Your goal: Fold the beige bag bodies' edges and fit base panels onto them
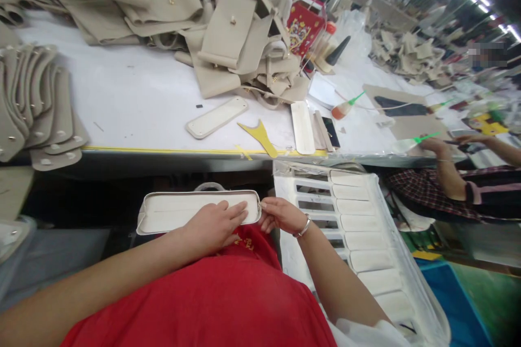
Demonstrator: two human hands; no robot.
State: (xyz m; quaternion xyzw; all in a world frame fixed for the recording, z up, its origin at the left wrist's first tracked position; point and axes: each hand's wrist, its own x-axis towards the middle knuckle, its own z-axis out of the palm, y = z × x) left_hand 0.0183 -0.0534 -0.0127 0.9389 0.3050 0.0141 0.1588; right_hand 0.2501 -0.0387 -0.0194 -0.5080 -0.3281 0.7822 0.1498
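A long, narrow bag piece (171,212) with a pale inside and a raised rim lies across my lap, just below the table edge. My left hand (217,223) rests on its inner face, fingers stretched out flat toward the right end. At that end, my right hand (280,214) pinches the rim between thumb and fingers. The underside of the piece is hidden. On the table in front are a loose beige strip (217,117) with rounded ends, a yellow forked tool (259,136) and a white panel (303,127).
Stacked beige flaps (36,100) stand at left. Beige bag parts (228,27) pile up at the back. A white rack (358,222) holding several pale panels is at my right. A glue bottle (342,109) lies on the table. A co-worker's hands (437,146) are farther right.
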